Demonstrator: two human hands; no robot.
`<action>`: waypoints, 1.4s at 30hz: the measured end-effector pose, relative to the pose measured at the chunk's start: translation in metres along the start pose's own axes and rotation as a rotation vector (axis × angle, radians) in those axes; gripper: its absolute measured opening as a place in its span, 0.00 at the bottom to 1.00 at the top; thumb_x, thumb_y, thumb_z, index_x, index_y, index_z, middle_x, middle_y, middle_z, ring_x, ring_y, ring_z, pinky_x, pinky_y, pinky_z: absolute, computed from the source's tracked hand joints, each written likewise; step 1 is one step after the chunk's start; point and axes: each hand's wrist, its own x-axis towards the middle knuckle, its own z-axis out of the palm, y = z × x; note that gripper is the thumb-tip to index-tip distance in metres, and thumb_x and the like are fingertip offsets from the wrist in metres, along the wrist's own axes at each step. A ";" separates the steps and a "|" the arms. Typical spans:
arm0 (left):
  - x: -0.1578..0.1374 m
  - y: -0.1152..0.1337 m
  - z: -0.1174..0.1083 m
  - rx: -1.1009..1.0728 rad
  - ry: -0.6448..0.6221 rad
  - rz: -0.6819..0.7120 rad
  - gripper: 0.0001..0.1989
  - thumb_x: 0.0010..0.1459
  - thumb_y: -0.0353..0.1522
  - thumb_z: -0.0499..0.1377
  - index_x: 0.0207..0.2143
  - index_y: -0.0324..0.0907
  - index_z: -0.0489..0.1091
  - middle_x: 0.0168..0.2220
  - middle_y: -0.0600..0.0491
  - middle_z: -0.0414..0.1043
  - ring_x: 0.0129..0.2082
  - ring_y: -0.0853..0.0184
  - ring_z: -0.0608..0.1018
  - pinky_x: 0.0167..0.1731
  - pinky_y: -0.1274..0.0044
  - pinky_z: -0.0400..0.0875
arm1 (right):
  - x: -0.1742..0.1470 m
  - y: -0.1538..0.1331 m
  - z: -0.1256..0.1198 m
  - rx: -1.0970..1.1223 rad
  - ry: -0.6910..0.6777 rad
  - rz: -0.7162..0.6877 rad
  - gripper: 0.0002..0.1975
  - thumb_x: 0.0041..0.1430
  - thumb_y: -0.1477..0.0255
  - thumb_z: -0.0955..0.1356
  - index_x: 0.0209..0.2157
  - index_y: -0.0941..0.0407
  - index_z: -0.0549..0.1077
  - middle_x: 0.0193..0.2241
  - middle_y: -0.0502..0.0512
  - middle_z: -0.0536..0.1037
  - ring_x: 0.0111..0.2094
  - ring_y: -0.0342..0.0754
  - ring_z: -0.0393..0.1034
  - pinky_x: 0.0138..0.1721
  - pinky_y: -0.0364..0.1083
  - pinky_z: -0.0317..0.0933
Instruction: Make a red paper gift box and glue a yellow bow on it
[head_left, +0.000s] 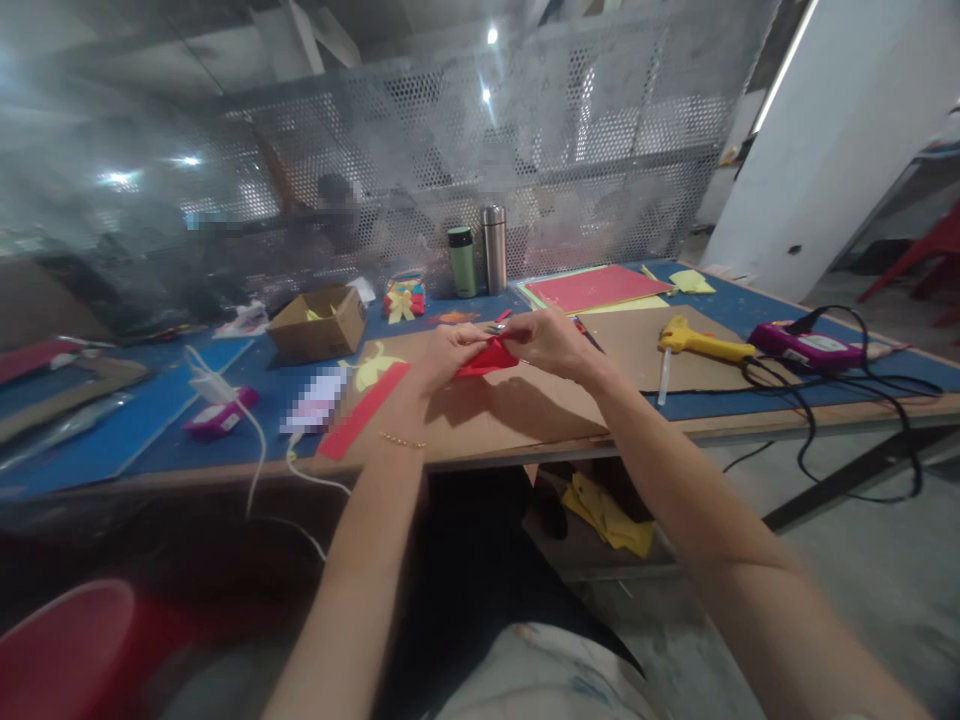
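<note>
A folded piece of red sheet material [489, 359] is pinched between my two hands, above a cardboard sheet [465, 425] on the table. My left hand [454, 352] has its fingers closed on the left side of the piece. On the right side, my right hand [551, 342] grips it between thumb and fingers. A small shiny bit shows between the fingertips, too small to name. Left of my left hand lie a flat red strip [365, 410] and some yellow cut pieces [373, 368].
A yellow glue gun [709, 342] and a purple device [810, 346] with black cables lie at right. Behind stand a green bottle [463, 264], a steel flask [494, 252] and a cardboard box [319, 327]. Red sheets [600, 288] lie back right; a phone [315, 400] trails a white cable.
</note>
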 end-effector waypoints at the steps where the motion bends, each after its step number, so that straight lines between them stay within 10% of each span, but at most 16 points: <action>1: -0.001 0.002 -0.001 0.013 -0.005 -0.036 0.08 0.60 0.35 0.68 0.38 0.43 0.88 0.37 0.49 0.86 0.37 0.65 0.83 0.43 0.75 0.76 | 0.000 -0.001 0.000 -0.011 0.013 0.000 0.09 0.58 0.70 0.70 0.30 0.56 0.83 0.26 0.54 0.80 0.30 0.47 0.70 0.34 0.46 0.56; 28: -0.004 0.012 0.008 0.023 0.015 -0.136 0.11 0.61 0.31 0.65 0.42 0.43 0.87 0.39 0.48 0.88 0.36 0.66 0.85 0.40 0.77 0.78 | 0.005 -0.019 -0.009 -0.301 -0.080 0.057 0.11 0.56 0.75 0.68 0.32 0.56 0.85 0.26 0.55 0.80 0.28 0.47 0.68 0.33 0.47 0.54; 42: -0.002 0.009 0.007 -0.088 0.082 -0.117 0.11 0.57 0.38 0.72 0.39 0.42 0.88 0.34 0.48 0.87 0.35 0.64 0.85 0.36 0.77 0.78 | -0.002 -0.015 -0.025 -0.022 -0.066 0.001 0.14 0.58 0.73 0.70 0.43 0.55 0.86 0.35 0.56 0.86 0.35 0.48 0.76 0.39 0.46 0.65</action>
